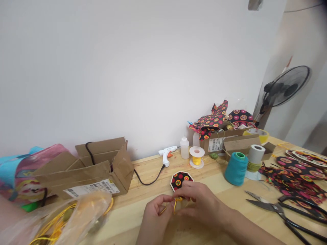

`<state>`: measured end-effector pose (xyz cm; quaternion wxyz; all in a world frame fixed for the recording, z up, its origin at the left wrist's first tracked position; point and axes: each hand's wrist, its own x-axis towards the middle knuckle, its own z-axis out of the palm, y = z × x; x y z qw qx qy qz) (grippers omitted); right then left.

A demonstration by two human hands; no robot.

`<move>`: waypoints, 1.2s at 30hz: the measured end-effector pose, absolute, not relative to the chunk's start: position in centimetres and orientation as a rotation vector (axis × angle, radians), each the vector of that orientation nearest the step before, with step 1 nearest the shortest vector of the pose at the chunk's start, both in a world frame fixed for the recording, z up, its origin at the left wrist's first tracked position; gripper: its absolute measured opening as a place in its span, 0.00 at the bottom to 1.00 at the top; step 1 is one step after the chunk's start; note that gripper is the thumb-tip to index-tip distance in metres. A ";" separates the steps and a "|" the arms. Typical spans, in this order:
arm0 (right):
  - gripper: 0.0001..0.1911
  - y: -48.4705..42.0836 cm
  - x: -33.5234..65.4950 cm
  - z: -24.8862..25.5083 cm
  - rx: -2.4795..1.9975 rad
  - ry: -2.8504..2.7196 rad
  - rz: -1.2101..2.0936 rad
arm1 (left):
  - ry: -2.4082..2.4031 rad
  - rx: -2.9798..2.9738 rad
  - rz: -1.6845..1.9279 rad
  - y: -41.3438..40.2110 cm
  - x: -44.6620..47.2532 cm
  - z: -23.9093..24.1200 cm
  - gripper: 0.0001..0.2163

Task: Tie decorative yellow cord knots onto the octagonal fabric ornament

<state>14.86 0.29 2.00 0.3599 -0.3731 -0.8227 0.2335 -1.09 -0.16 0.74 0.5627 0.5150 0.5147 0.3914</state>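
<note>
Near the front of the wooden table, my left hand (159, 212) and my right hand (198, 200) meet, fingertips pinched close together. Between them runs a thin yellow cord (175, 205), looped at the fingers. Both hands are closed on it, though my fingers hide part of the cord. Just behind my right hand lies an octagonal piece (178, 178) with a pale rim and black patterned fabric; my hand covers its lower right part. A spool of yellow cord (196, 160) stands farther back.
Large black-handled scissors (276, 207) lie at right, blades partly apart, beside fabric scraps (293, 182). A teal thread cone (236, 169) stands nearby. Behind are a white glue gun (166, 154), a bottle (184, 148) and cardboard boxes (122, 173). A plastic bag (87, 211) lies at left.
</note>
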 end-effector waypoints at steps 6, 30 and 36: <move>0.05 0.5 14.5 1.6 -0.949 -1.848 0.864 | 1.203 1.269 0.893 -0.2 -1.0 0.9 0.09; 0.14 1.1 14.1 1.5 -1.009 -1.308 1.440 | 1.216 1.344 0.862 -0.2 -1.1 0.8 0.21; 0.13 1.1 14.1 1.6 -0.996 -1.242 1.440 | 1.217 1.260 0.884 -0.2 -1.0 0.6 0.19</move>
